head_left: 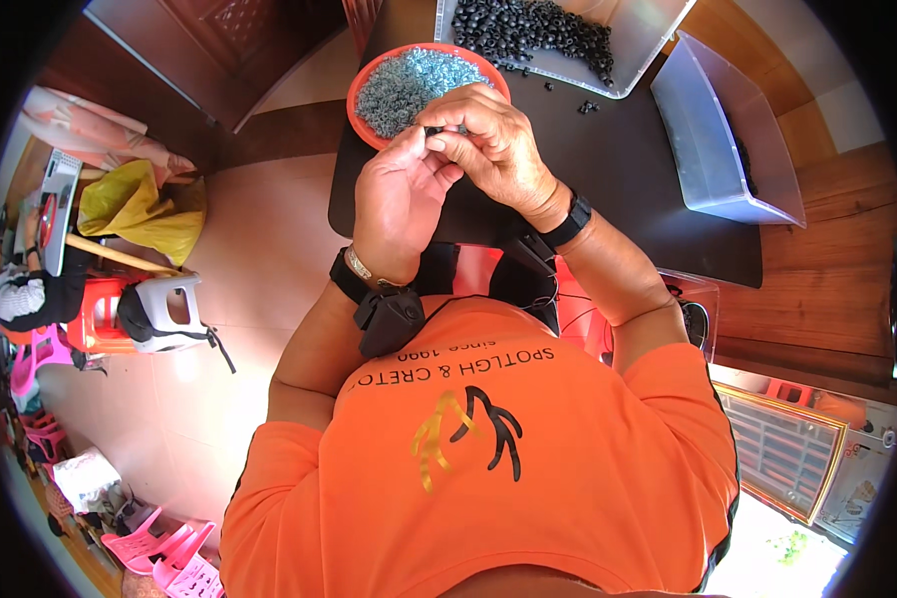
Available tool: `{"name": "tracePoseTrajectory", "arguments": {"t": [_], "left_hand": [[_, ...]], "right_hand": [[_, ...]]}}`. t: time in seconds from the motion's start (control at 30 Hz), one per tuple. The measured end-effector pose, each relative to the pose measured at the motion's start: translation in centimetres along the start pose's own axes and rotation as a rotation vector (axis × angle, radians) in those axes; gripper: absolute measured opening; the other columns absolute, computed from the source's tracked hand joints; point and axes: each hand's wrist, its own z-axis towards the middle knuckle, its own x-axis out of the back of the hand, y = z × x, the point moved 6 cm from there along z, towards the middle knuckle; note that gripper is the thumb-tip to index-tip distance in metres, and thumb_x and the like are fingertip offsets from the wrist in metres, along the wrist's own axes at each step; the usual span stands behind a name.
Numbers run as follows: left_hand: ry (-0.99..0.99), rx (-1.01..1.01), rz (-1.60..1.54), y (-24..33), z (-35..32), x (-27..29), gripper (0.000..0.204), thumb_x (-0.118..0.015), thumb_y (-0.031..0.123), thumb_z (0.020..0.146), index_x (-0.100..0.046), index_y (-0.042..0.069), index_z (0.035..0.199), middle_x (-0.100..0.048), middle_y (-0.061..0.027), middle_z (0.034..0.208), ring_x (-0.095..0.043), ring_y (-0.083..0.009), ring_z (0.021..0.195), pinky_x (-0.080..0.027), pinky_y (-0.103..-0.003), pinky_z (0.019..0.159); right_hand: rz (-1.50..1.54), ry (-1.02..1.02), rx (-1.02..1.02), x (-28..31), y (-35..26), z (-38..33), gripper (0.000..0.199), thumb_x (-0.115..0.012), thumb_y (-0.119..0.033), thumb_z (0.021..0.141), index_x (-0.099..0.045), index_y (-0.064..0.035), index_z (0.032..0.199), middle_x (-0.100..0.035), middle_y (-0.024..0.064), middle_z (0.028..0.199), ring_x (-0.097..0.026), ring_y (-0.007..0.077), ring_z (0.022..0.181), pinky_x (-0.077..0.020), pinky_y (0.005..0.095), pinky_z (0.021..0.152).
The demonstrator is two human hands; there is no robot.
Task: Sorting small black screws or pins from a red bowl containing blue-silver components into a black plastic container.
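Over the near edge of a round orange basin (501,82), my two hands meet fingertip to fingertip. Between them shows a small black piece (434,131), mostly covered by the fingers, so its exact kind cannot be made out. My left hand (406,189) is palm up, thumb and fingers closed on the piece. From the other side, my right hand (490,145) pinches at it, with thumb and forefinger together. The basin holds a heap of small silvery metal pieces (399,90), too fine to name. Beyond it, many small black ring-like parts (533,35) lie in a clear plastic bin (623,85).
The dark tabletop (608,159) carries several loose black parts (588,106). A second translucent bin (713,140) stands tilted at the right, a few dark pieces inside. Left on the floor are a yellow bag (145,209), a grey stool (169,314) and pink chairs (159,543).
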Motion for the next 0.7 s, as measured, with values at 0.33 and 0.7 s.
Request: {"name": "tracePoseTrajectory", "arguments": {"t": [0.33, 0.7], "left_hand": [[0.042, 0.071, 0.05, 1.8, -1.1, 2.3, 0.024, -0.052, 0.02, 0.093, -0.058, 0.0, 0.105, -0.063, -0.0088, 0.095, -0.061, -0.0202, 0.083, -0.047, -0.03, 0.073], [0.035, 0.113, 0.008, 1.0, -1.2, 4.3, 0.02, -0.051, 0.022, 0.093, -0.058, 0.003, 0.094, -0.062, -0.0078, 0.089, -0.06, -0.021, 0.081, -0.045, -0.031, 0.073]], "right_hand": [[-0.482, 0.544, -0.221, 14.6, -1.4, 2.6, 0.018, -0.074, -0.006, 0.076, -0.071, -0.0057, 0.094, -0.07, 0.004, 0.094, -0.063, 0.0124, 0.089, -0.0491, 0.0278, 0.081], [-0.973, 0.488, -0.461, 27.6, 1.6, 0.2, 0.021, -0.067, -0.016, 0.082, -0.072, -0.0086, 0.101, -0.072, 0.0074, 0.092, -0.067, 0.0151, 0.086, -0.0511, 0.028, 0.077]]}}
